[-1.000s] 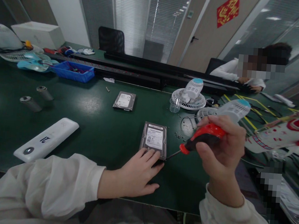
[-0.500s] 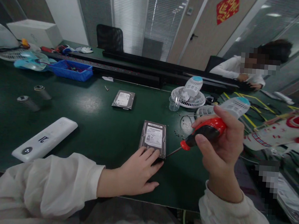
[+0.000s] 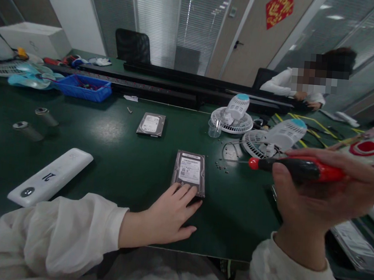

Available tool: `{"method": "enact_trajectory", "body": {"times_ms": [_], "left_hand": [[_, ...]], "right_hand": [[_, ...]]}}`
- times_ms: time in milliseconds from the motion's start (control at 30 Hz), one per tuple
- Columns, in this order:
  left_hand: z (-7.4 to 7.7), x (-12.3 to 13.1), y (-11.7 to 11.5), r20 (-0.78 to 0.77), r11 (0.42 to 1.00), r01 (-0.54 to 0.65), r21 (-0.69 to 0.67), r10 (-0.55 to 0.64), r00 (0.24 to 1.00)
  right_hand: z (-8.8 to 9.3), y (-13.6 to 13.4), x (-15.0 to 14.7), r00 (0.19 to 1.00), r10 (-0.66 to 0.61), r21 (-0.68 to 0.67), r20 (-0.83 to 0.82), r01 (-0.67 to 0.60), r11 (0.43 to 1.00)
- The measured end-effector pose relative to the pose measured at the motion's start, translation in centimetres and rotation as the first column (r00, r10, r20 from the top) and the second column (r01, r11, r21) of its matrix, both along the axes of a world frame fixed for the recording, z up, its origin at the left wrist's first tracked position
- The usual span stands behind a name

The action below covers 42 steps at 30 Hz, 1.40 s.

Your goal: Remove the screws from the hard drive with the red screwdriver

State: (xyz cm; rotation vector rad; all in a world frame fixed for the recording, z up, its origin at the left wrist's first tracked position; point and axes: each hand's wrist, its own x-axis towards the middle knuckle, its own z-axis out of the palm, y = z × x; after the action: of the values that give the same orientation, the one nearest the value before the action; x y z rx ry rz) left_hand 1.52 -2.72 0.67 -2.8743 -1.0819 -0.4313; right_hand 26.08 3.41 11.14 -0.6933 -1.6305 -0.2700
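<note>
A hard drive lies label-up on the green table in front of me. My left hand rests flat with its fingers spread on the drive's near edge. My right hand is raised to the right and is closed around a red and black screwdriver. The screwdriver lies level, its tip pointing left, well clear of the drive. Small screws lie scattered just right of the drive.
A second hard drive lies farther back. Two white fans and a small clear cup stand at the right. A white numbered device and two grey cylinders are on the left, a blue bin behind. Another person sits at the far right.
My right hand has lifted the screwdriver off the drive's near right corner and swung it up and right until it lies level. The left hand has stayed on the drive.
</note>
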Motion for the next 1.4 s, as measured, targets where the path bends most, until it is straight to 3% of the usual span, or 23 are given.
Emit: {"method": "enact_trajectory", "body": {"times_ms": [133,233,400,667,800,900,1067,1233,1300,1400], "left_hand": [[-0.1,0.0,0.0,0.002,1.000,0.006,-0.003,-0.006,1.000],[-0.2,0.0,0.0,0.003,1.000,0.001,-0.011,-0.001,1.000],[-0.3,0.0,0.0,0.005,1.000,-0.001,-0.025,0.001,1.000],[-0.2,0.0,0.0,-0.015,0.999,-0.003,-0.036,0.002,1.000],[-0.2,0.1,0.0,-0.016,0.999,-0.005,-0.038,0.004,1.000],[-0.2,0.1,0.0,-0.017,0.999,-0.004,-0.038,0.003,1.000],[-0.3,0.0,0.0,-0.010,1.000,-0.004,-0.024,0.004,1.000],[-0.2,-0.1,0.0,-0.002,1.000,0.006,0.003,-0.006,1.000],[-0.3,-0.1,0.0,0.000,1.000,0.009,0.006,-0.009,1.000],[-0.3,-0.1,0.0,-0.004,1.000,0.005,0.005,-0.005,1.000]], "right_hand": [[-2.6,-1.8,2.6,0.916,-0.287,-0.060,0.280,0.315,0.947],[-5.4,-2.9,3.8,0.840,-0.349,-0.151,0.416,0.442,0.884],[-8.6,-4.2,4.4,0.762,-0.293,-0.235,0.578,0.499,0.834],[-10.6,-4.7,4.3,0.664,-0.180,-0.321,0.726,0.558,0.765],[-10.3,-4.6,4.2,0.598,-0.195,-0.256,0.778,0.584,0.770],[-9.5,-4.5,4.4,0.588,-0.179,-0.282,0.789,0.606,0.744],[-5.7,-3.0,4.4,0.564,-0.048,-0.395,0.824,0.634,0.664],[-1.6,1.8,1.4,0.522,0.121,-0.483,0.844,0.643,0.594],[-1.4,4.3,-0.3,0.487,0.181,-0.489,0.854,0.636,0.597],[-2.8,7.6,-2.2,0.402,0.245,-0.465,0.882,0.666,0.583]]}}
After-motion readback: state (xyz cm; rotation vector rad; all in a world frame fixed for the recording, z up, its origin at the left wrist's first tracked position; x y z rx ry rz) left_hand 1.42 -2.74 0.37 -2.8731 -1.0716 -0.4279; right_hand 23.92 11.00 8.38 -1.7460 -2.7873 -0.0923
